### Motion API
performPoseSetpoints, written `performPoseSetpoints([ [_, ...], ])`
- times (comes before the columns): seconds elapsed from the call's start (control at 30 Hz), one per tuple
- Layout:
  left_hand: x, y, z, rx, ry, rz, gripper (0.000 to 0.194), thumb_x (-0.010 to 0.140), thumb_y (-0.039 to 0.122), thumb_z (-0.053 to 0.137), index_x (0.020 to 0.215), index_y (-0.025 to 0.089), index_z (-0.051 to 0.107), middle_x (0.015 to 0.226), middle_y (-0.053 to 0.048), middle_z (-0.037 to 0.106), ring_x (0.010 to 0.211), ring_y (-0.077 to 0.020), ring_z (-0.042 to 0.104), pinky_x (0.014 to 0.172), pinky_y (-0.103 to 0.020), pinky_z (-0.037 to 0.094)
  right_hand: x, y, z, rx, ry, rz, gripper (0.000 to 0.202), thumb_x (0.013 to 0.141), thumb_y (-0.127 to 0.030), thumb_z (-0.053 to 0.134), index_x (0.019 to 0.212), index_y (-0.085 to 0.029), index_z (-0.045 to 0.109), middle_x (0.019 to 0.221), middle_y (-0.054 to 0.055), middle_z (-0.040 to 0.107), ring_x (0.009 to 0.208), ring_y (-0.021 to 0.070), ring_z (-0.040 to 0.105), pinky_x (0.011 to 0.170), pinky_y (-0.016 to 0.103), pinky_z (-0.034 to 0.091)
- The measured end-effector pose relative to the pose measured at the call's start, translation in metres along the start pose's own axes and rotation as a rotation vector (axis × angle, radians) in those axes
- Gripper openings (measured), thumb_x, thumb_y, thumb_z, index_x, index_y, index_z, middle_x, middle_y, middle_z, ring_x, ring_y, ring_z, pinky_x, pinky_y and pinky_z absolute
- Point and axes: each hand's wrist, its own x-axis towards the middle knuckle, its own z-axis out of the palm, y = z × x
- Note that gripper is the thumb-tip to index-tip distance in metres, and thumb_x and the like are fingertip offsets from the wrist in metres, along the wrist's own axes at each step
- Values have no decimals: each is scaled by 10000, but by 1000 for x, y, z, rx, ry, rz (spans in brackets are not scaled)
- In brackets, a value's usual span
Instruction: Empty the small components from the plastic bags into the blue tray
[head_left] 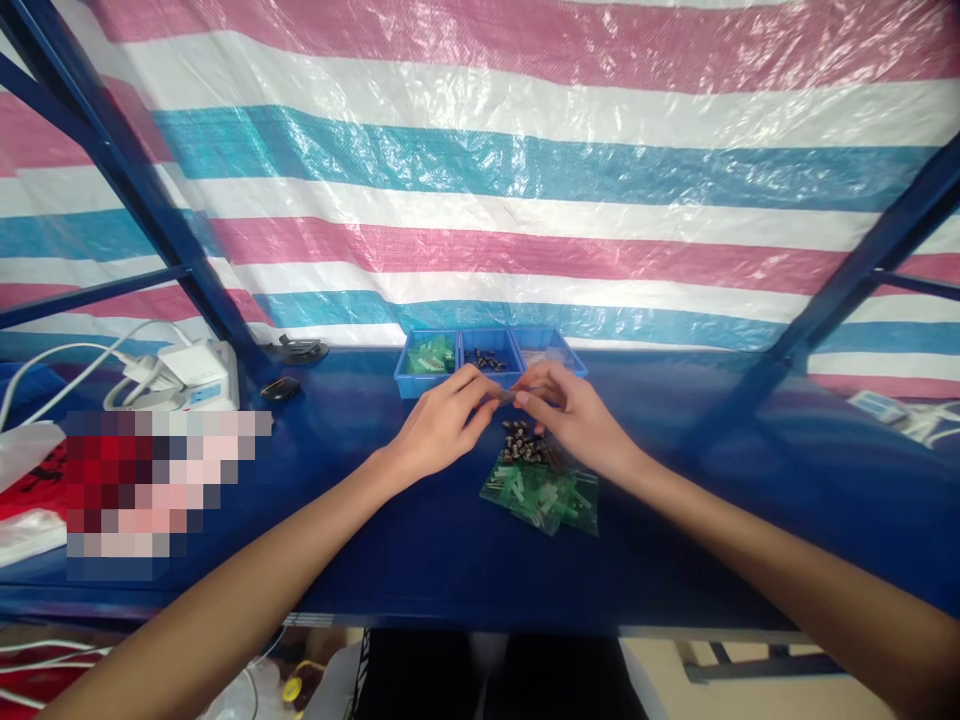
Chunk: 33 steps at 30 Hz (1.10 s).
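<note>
My left hand point(450, 418) and my right hand point(566, 408) meet in front of the blue bins, fingers pinched together. Between the fingertips is a small, thin dark piece, too small to name. Just below the fingers lies a pile of small dark cylindrical parts point(521, 440). Green plastic bags point(540, 497) with pale green strips in them lie on the blue table, under my right wrist. Behind my hands stand three joined blue bins point(427, 385): green pieces point(433, 355) in the left one, dark parts point(486, 360) in the middle, pale clear pieces point(544, 356) in the right.
On the left of the table point(360, 560) are a white power strip point(214, 375) with plugs and cables, a dark mouse-like object point(280, 388) and a red bag point(37, 480). Blue metal posts point(150, 220) flank a striped sheet point(525, 180). Cables point(937, 420) lie far right.
</note>
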Motion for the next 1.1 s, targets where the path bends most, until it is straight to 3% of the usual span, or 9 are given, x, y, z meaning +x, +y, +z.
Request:
performPoseSetpoints([
  [0.07, 1, 0, 1, -49, -5, -21, 156, 1021, 196, 468, 1062, 178, 618, 967, -48, 611, 852, -154, 613, 730, -281, 505, -1, 1, 1, 9, -12, -16, 281, 886, -399, 700, 1081, -223, 602, 975, 54, 713, 907, 212, 680, 628, 290, 533],
  [0.17, 1, 0, 3, -87, 7, -60, 162, 1004, 217, 512, 1145, 182, 585, 913, -31, 611, 790, -147, 603, 688, -268, 507, -1, 1, 1, -24, -57, -7, 198, 903, -391, 667, 975, -209, 643, 856, 39, 717, 799, 192, 678, 611, 292, 527],
  [0.33, -1, 2, 3, -44, 14, -56, 426, 934, 306, 650, 1315, 212, 485, 1142, -78, 557, 861, -160, 606, 697, -287, 560, 0, 0, 0, 24, 26, 69, 226, 860, -387, 697, 983, -215, 615, 776, 23, 716, 736, 197, 692, 572, 294, 533],
  [0.47, -2, 1, 2, 61, -60, -2, 336, 935, 361, 659, 1231, 233, 564, 1285, -107, 466, 1026, -214, 615, 738, -329, 594, 0, 0, 1, 65, 33, 78, 304, 842, -438, 717, 1010, -220, 588, 770, 18, 716, 746, 200, 705, 601, 304, 543],
  [0.6, -2, -1, 3, 89, -24, 14, 213, 1006, 313, 545, 1184, 213, 605, 1225, -100, 488, 1050, -203, 610, 796, -338, 589, -1, 1, 1, 66, -32, 67, 293, 880, -443, 685, 1031, -211, 588, 774, 18, 715, 743, 187, 695, 612, 292, 524],
  [0.77, 0, 0, 2, 59, 54, 1, 195, 1034, 286, 498, 1121, 194, 645, 1094, -78, 570, 1011, -189, 616, 832, -328, 550, -1, -1, 1, -18, -112, 46, 265, 957, -456, 581, 1014, -206, 647, 912, 54, 728, 848, 198, 689, 629, 285, 505],
  [0.97, 3, 3, 1, -69, 29, -54, 165, 1027, 270, 516, 1033, 180, 654, 918, -37, 608, 858, -158, 610, 749, -286, 510, -2, -4, 1, -228, -81, -60, 185, 937, -381, 608, 889, -210, 662, 827, 20, 701, 780, 188, 645, 707, 324, 489],
  [1.1, 2, 1, 2, -62, 59, -97, 260, 1020, 301, 522, 1250, 189, 571, 970, -46, 595, 860, -162, 601, 732, -285, 518, 5, -2, -11, -251, -5, -73, 221, 921, -405, 628, 839, -207, 680, 810, 34, 712, 760, 196, 656, 668, 326, 496],
])
